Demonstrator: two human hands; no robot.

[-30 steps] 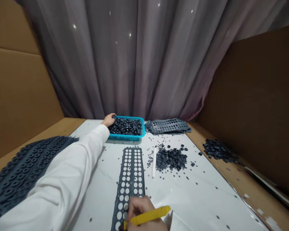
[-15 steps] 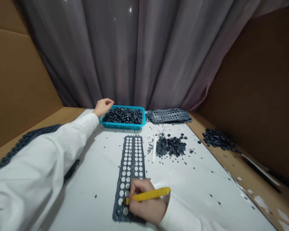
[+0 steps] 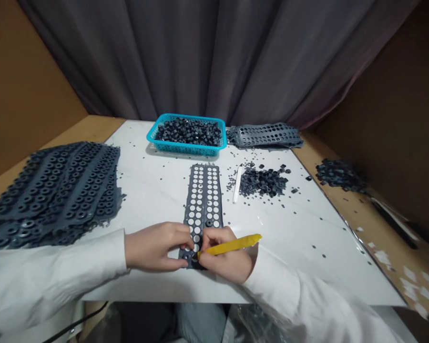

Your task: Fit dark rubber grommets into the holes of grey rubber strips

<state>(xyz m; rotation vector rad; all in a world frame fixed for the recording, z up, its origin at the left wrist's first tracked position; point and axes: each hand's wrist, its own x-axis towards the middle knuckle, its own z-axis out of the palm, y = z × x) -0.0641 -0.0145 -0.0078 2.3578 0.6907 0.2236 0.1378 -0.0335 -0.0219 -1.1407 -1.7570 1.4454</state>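
My left hand (image 3: 153, 247) has come in from the left and grips the lower end of a grey perforated rubber strip (image 3: 202, 209) between fingers and thumb. Most of the strip's round holes are bare, and a few dark rings sit in some. My right hand (image 3: 223, 258) is pressed against the same end, holding a yellow flat plastic pry tool (image 3: 234, 244) with its tip at the strip. The two hands nearly touch, and they hide the strip's lowest part.
A blue plastic basket (image 3: 186, 153) of dark rubber rings stands at the back of the white table (image 3: 153, 200). Nearby are stacked perforated sheets (image 3: 266, 136), a loose pile of dark pieces (image 3: 262, 182) and a white stick (image 3: 237, 185). A large stack of ringed strips (image 3: 53, 195) lies left.
My left hand has moved from the basket's rim to the strip's lower end. The view has tilted lower, showing the table's front edge. My right hand remains at the strip with the tool.
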